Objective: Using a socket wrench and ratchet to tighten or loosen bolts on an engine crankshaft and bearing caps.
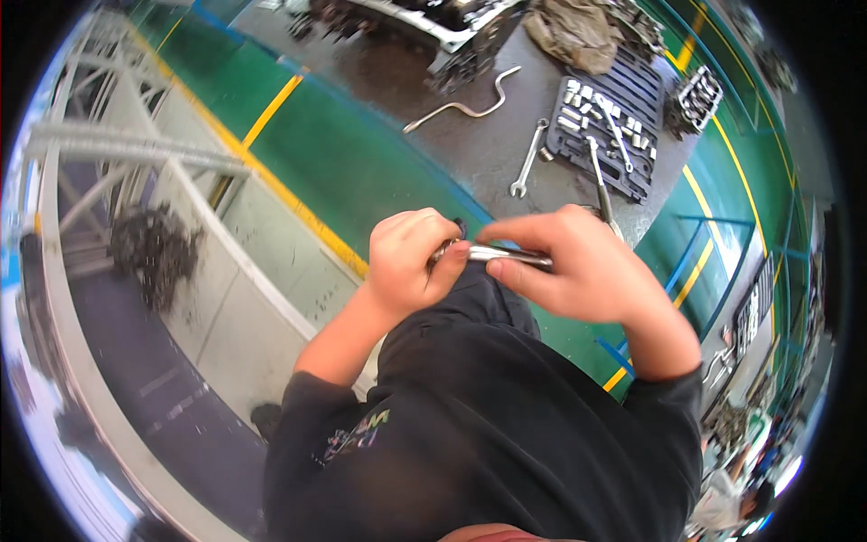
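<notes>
Presently gripping a slim chrome hand tool (pixel 492 254) with both hands, out before a black T-shirt (pixel 488 434) and just off the near end of a dark surface (pixel 488 163). Closing over the tool's left end with the left hand (pixel 404 257), fingers curled in tightly, and so hiding the shape of that end. Pinching the shaft toward its right end with the right hand (pixel 587 271), thumb on the near side, fingers nearly straight along the far side and somewhat blurred; cannot tell how firmly.

Facing plenty on the surface beyond: at left, a bent speed handle (pixel 441 110); right of it, a combination wrench (pixel 530 158) beside an opened black socket case (pixel 632 77). Can make out rows of chrome sockets (pixel 571 117) in the case, partly blocked by a second wrench (pixel 617 135) laid across them and by a ratchet (pixel 599 172) reaching past the case's near edge. Can also see a crumpled brown bag (pixel 578 36) against the case's far left corner, a large metal engine part (pixel 429 32) at far left, and a smaller casting (pixel 695 101) at far right. Bounded on the left by green floor (pixel 352 163) and a grey metal frame (pixel 135 140).
</notes>
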### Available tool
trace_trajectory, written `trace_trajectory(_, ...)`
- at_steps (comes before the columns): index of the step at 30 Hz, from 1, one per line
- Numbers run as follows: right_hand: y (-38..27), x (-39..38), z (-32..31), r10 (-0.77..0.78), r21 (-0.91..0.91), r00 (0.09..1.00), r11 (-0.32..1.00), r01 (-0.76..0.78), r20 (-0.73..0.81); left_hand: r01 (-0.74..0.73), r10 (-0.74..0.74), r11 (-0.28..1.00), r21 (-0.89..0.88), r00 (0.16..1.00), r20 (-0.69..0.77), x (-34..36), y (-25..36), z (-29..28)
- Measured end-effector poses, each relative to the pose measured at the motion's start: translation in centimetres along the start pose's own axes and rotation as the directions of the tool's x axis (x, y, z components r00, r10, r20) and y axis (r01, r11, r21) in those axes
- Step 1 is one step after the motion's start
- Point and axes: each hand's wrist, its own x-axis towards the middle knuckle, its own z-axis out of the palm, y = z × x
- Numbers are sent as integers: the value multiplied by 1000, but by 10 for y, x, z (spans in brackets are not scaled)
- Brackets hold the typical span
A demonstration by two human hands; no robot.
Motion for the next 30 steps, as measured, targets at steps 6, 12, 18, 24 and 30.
trace_trajectory(6,111,85,29,233,204,970,955,-214,-73,27,-93,991,133,850,519,27,-96,48)
trace_trajectory(12,135,133,52,219,-119,972,966,-228,-87,-40,-43,995,95,675,736,52,-187,67)
trace_trajectory(18,149,176,45,679,706,734,524,-477,-8,-335,244,942,4,695,677,98,-250,82)
trace_trajectory(24,272,146,25,685,307,278,602,-737,-674,124,47,988,-93,333,942,145,-282,60)
trace_trajectory(30,473,97,-18,626,88,145,326,-941,-767,811,-293,585,13,197,936,159,-272,15)
